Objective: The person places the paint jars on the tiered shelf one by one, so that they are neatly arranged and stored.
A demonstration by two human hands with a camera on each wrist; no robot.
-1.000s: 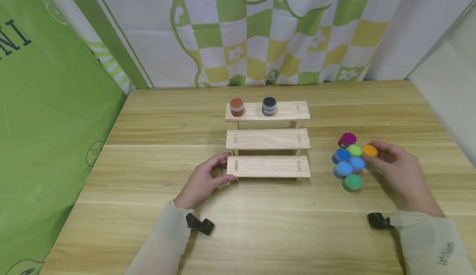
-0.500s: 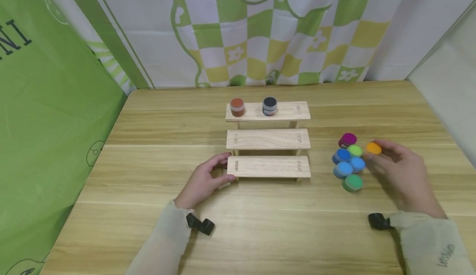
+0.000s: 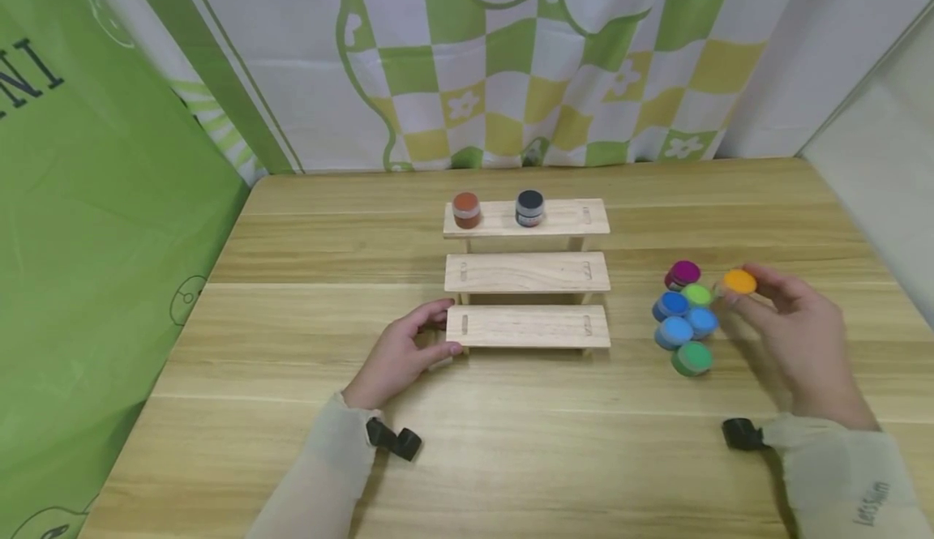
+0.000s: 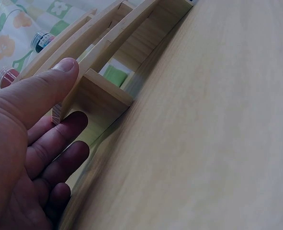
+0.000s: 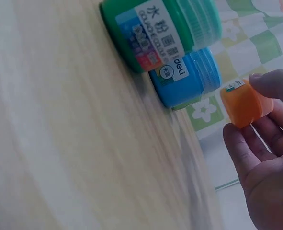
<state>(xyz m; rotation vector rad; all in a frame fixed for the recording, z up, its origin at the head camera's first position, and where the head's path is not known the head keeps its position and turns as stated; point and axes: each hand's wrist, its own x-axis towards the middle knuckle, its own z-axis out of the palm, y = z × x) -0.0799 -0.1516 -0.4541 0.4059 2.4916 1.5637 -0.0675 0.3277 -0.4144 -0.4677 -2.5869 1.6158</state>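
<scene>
My right hand (image 3: 806,340) pinches an orange gouache paint jar (image 5: 246,103) between thumb and fingers; in the right wrist view the jar is off the table. To its left in the head view cluster several more jars, among them a magenta jar (image 3: 682,274), a light green jar (image 3: 696,295) and a green jar (image 5: 143,31). At the front left corner of a three-step wooden display rack (image 3: 527,327), my left hand (image 3: 404,351) grips the end of the lowest board, thumb above and fingers below. A brown jar (image 3: 466,211) and a black jar (image 3: 529,208) stand on the top board.
The wood-grain table (image 3: 554,442) reaches back to a checkered curtain (image 3: 511,61). Green fabric (image 3: 109,239) hangs along the left side, and a pale wall (image 3: 876,150) is at the right. Blue jars (image 3: 674,332) sit in the cluster.
My right hand has lifted the orange jar and drawn it a little to the right and away from the other jars. The left hand stays at the rack.
</scene>
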